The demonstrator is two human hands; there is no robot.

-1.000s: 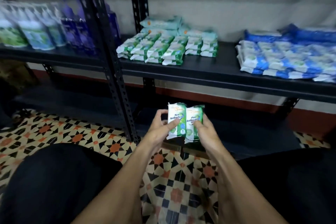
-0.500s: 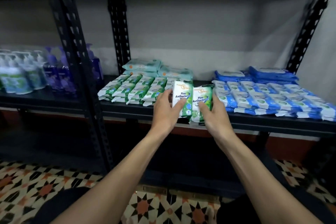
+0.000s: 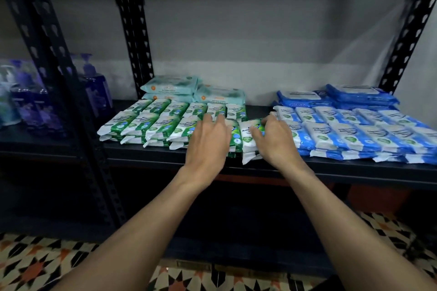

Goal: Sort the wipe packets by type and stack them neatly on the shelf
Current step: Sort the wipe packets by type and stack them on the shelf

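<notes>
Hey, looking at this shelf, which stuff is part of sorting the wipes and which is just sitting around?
Part of the job: left hand, right hand, two green packets under them, green stack, blue stack, teal packs, dark blue packs, shelf.

Just sitting around: soap bottles, tiled floor.

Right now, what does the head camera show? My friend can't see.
The left hand rests on and right hand grips two green packets at the shelf front, beside green rows. Blue packets lie right, purple bottles left.
</notes>
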